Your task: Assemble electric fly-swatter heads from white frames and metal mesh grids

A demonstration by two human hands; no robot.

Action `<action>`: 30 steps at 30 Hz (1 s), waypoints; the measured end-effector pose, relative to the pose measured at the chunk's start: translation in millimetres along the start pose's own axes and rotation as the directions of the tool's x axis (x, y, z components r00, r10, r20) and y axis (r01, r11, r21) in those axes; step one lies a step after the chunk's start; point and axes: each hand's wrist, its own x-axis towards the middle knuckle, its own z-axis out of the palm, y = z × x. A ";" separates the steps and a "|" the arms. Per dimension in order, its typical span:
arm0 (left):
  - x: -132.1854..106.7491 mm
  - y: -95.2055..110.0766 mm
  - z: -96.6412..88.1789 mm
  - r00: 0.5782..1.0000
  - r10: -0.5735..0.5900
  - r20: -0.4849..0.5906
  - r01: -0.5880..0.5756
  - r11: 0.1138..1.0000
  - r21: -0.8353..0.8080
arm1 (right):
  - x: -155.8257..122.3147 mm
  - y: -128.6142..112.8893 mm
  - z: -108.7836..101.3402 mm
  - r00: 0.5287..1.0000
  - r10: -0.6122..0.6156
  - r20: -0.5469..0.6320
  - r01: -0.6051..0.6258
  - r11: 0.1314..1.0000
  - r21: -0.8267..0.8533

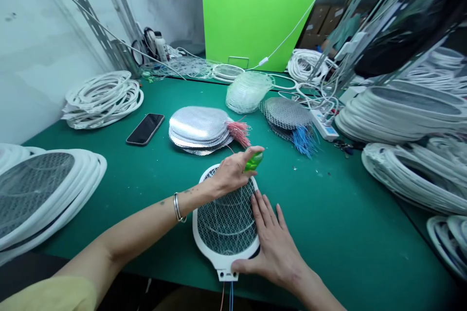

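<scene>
The white oval head of an electric mosquito swatter (197, 238), filled with metal mesh, lies flat on the green table. One reddish and one or more blue wires hang from its neck, over the table's front edge. My left hand (233, 171) is above the upper right part of the head, its fingers closed on a small translucent green object (254, 161); its kind is mostly hidden by the hand. My right hand (275, 245) lies along the head's right rim, fingers stretched out, with the thumb at the neck.
Behind the head lie silvery mesh sheets (199, 124) with red wires, grey mesh sheets (288, 112) with blue wires, and pale netted pieces (248, 91). A phone (145, 129) is at left. White frames are stacked at left (85, 180) and right (401, 112). A power strip (324, 125) stands at the back right.
</scene>
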 end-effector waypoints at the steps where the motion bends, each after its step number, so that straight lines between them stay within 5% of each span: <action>1: 0.0 3.9 4.9 1.000 -0.016 0.011 0.016 1.000 -0.004 | 0.5 0.2 0.5 1.000 -0.008 -0.010 0.008 1.000 0.001; 6: -2.2 15.5 24.1 0.999 0.032 0.022 -0.031 0.999 -0.036 | 2.0 -3.0 0.4 1.000 -0.018 -0.016 0.018 1.000 -0.015; 8: -2.8 16.1 24.3 0.996 -0.046 0.076 0.055 0.990 -0.132 | 1.0 -3.7 -2.3 1.000 -0.010 -0.021 0.010 1.000 -0.030; 12: -21.7 22.6 0.1 0.982 -0.188 -0.023 0.143 0.814 -0.563 | -0.7 7.8 -16.5 0.995 -0.093 -0.037 0.092 0.996 -0.009; 14: -44.4 33.1 -17.0 0.980 -0.197 -0.016 0.143 0.761 -0.633 | 1.0 19.9 -27.5 0.988 -0.150 -0.047 0.151 0.988 0.027; 17: -84.1 54.1 -27.5 0.991 -0.052 0.127 0.112 0.842 -0.528 | 7.2 35.7 -42.1 0.987 -0.142 -0.080 0.142 0.990 -0.014; 21: -113.6 69.9 -3.3 0.948 0.286 0.141 -0.239 0.931 -0.276 | 15.4 39.8 -49.2 0.978 -0.176 -0.113 0.166 0.982 -0.090; 24: -113.0 69.7 12.1 0.948 0.233 0.219 -0.167 0.944 -0.283 | 17.3 37.8 -47.2 0.974 -0.189 -0.127 0.174 0.978 -0.118; 27: -113.5 68.2 7.4 0.989 0.115 0.098 -0.073 0.932 -0.354 | 15.9 38.3 -43.1 0.972 -0.189 -0.140 0.171 0.977 -0.128; 30: -124.8 67.8 -2.6 0.983 0.170 0.070 -0.137 0.932 -0.336 | 12.9 39.6 -39.1 0.972 -0.188 -0.142 0.171 0.978 -0.123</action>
